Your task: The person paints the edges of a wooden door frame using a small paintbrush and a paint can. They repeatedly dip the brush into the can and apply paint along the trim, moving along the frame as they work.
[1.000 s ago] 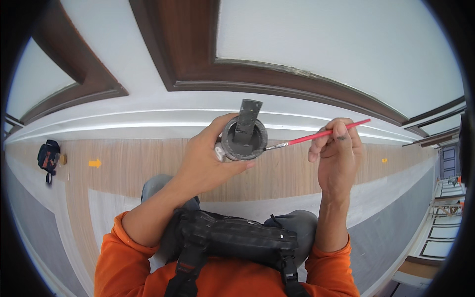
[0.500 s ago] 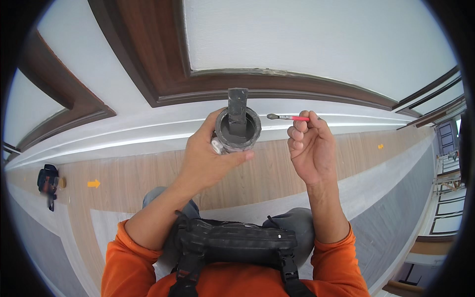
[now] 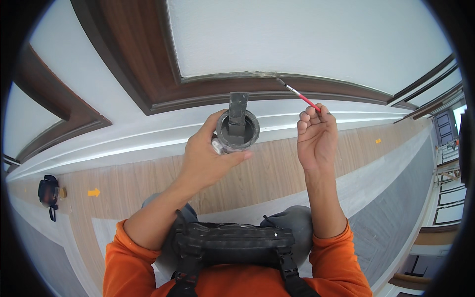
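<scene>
My left hand (image 3: 203, 158) is wrapped round a small pot (image 3: 253, 129) with dark grey paint inside and on its rim. A flat, grey-coated paddle (image 3: 238, 104) stands in it. To the right, my right hand (image 3: 316, 138), palm up, grips a thin red paintbrush (image 3: 307, 101) between its fingertips. The dark bristle end points up-left at the lower inner edge of a dark brown wall moulding (image 3: 208, 94), which has a rough pale streak along it; whether the bristles touch it I cannot tell.
White wall panels (image 3: 302, 39) rise above a white stepped skirting (image 3: 74, 151). On the wood-look floor (image 3: 128, 183) lie a dark bag (image 3: 48, 190) at left and orange arrow marks (image 3: 93, 192). A black pouch (image 3: 232, 242) hangs over my lap. A corridor with doors (image 3: 444, 127) runs off at right.
My right hand has moved the brush from the pot's rim up to the moulding's edge and turned it. The pot stays in my left hand. The view has shifted slightly.
</scene>
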The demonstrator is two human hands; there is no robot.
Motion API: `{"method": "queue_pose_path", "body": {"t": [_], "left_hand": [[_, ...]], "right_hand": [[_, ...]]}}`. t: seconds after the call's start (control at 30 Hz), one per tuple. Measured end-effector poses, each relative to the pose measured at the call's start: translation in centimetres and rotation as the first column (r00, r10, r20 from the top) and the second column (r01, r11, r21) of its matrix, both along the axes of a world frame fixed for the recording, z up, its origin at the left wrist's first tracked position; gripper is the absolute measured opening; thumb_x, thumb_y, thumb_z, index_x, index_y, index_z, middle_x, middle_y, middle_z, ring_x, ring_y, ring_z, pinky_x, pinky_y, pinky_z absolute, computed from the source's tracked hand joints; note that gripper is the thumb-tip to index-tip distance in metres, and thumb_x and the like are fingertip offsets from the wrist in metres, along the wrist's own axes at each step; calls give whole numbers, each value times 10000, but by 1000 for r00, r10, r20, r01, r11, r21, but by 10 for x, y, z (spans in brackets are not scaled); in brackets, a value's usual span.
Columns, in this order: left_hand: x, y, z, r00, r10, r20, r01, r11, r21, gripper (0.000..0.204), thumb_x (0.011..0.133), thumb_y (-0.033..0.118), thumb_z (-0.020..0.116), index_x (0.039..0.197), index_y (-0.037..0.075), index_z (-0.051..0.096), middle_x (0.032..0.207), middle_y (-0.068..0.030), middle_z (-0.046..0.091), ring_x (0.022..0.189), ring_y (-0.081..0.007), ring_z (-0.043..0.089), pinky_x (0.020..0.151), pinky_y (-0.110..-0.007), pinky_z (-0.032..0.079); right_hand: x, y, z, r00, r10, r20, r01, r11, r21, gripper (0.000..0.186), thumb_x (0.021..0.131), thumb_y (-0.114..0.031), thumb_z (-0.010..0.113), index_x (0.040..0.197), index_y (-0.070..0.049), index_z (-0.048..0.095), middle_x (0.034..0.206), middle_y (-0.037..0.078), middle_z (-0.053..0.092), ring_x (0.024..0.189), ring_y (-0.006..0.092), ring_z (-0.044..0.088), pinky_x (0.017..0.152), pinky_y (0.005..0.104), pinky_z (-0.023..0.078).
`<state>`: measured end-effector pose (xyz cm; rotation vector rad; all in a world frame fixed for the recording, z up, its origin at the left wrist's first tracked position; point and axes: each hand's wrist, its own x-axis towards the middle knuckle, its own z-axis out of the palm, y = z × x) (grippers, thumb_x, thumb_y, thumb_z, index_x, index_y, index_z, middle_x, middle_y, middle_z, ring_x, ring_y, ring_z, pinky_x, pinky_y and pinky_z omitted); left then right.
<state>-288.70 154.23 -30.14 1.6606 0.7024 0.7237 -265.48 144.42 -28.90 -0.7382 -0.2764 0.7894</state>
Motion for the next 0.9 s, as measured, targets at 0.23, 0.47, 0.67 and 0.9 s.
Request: {"method": "queue_pose_path", "body": {"t": [0.23,0.47,0.67,0.9], "left_hand": [[-8,0,1,998,-14,-56,15,1000,22,780,760,198,916,1442,62,562,1256,-129,723,1215,-252,680,1066,-387,498],[-14,1,-2,998,-17,-59,18,1000,20,787,757,206,920,1444,64,564,1264,-137,722,1223,-260,683,1081,-395,497],[-15,0,-2,998,-15,-61,14,1000,-12,794,751,170,937,1444,68,562,1240,-83,714,1199,-214,665,1085,-382,483],[-18,0,-2,996,-16,-88,19,999,26,789,760,200,917,1448,62,555,1267,-137,724,1234,-261,684,1074,-390,506]], "right_hand": [[1,7,-1,886,-224,407,261,964,-37,215,1093,-214,547,1137,-12,608,934,129,697,832,193,685,709,335,610],[-3,5,7,752,-321,576,376,926,25,212,1099,-193,562,1134,11,610,933,141,699,835,206,699,706,351,628],[-5,3,7,593,-371,715,429,897,109,207,1107,-186,564,1128,11,620,940,150,705,833,208,715,704,348,642],[-7,3,10,469,-360,807,440,887,140,215,1101,-191,586,1126,19,624,948,147,713,848,205,726,714,351,652]]}}
